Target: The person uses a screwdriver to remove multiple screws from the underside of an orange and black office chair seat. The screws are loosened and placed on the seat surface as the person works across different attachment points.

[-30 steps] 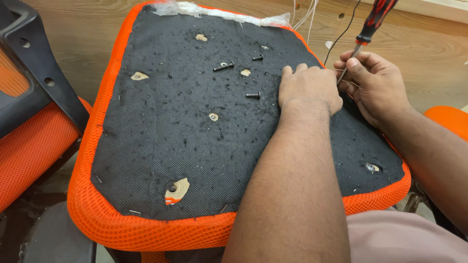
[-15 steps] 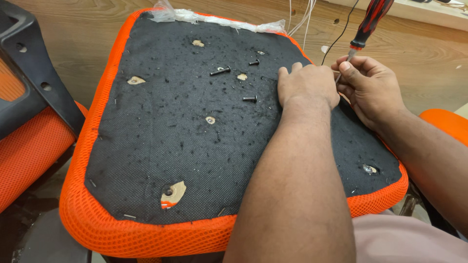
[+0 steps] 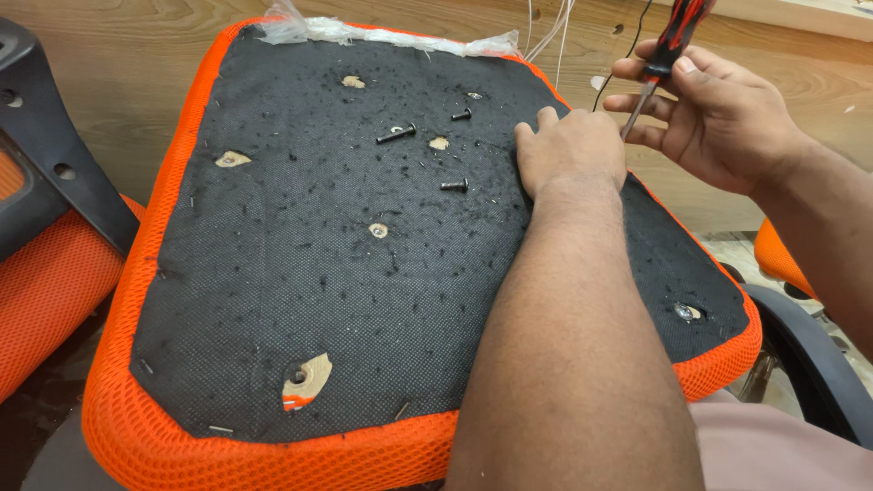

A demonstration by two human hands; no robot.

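An upturned orange chair seat (image 3: 136, 364) with a black fabric underside fills the view. My left hand (image 3: 571, 150) rests knuckles up on the black fabric near its far right edge, fingers curled, and I cannot see anything in it. My right hand (image 3: 718, 114) hovers just beyond that edge, gripping a screwdriver with a red and black handle (image 3: 675, 32) whose metal shaft points down toward my left hand. Three black bolts lie loose on the fabric: a long bolt (image 3: 396, 134), a short bolt (image 3: 462, 115) and a third bolt (image 3: 454, 185).
Torn holes in the fabric show wood, such as a near hole (image 3: 305, 380) and a right corner hole (image 3: 687, 312). A black and orange chair back (image 3: 45, 182) stands at left. Crumpled clear plastic (image 3: 382, 35) lies along the far edge. White wires (image 3: 546, 27) hang behind.
My right hand has lifted with the screwdriver, up and away from my left hand. The view has shifted, so the seat sits slightly lower left.
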